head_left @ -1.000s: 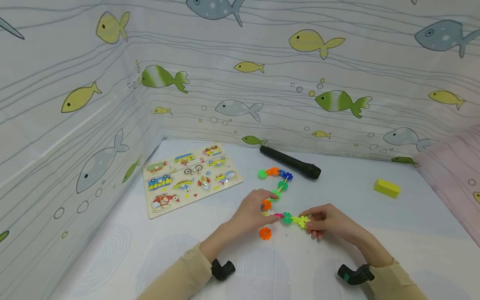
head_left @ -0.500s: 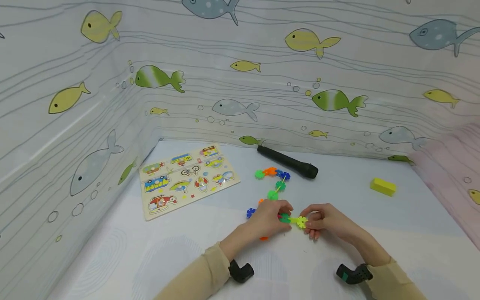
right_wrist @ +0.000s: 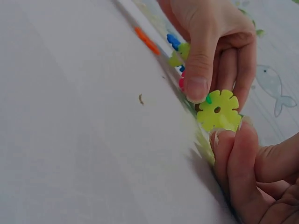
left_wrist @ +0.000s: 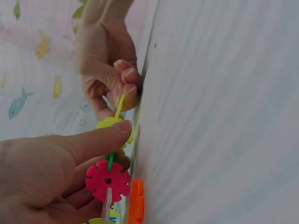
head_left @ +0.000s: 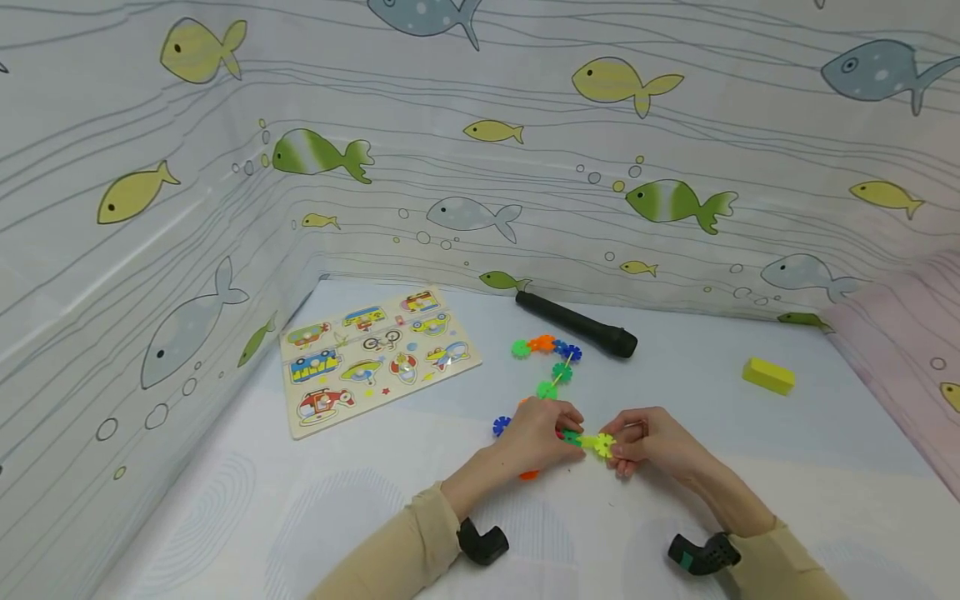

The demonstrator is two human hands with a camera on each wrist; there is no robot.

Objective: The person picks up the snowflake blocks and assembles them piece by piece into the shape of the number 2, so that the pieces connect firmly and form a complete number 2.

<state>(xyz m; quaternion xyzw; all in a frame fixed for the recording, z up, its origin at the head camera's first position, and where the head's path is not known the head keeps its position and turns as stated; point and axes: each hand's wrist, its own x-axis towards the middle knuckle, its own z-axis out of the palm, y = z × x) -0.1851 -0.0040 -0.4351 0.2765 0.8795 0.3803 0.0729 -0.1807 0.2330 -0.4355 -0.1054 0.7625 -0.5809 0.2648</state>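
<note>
A chain of flower-shaped plastic discs curves across the table, with a light green disc (head_left: pixel 521 349) at its far end. Near the chain's close end, my left hand (head_left: pixel 534 433) pinches it around the green disc (head_left: pixel 572 437); the palm hides several links. My right hand (head_left: pixel 656 442) pinches the yellow end disc (head_left: pixel 603 445) between thumb and fingers. In the left wrist view a pink disc (left_wrist: pixel 108 181) shows beside the left fingers. A second yellow disc (right_wrist: pixel 219 112) stands between both hands in the right wrist view.
A loose orange disc (head_left: pixel 529 475) lies partly under the left hand. Behind the chain is a black microphone (head_left: pixel 576 324). A wooden picture puzzle board (head_left: pixel 378 362) lies at left, a yellow block (head_left: pixel 768 376) at right. Fish-patterned curtains (head_left: pixel 555 175) wall the table.
My left hand has moved right along the chain, from the pink disc to the green one, uncovering a blue disc and partly covering the loose orange one. My right hand keeps its pinch.
</note>
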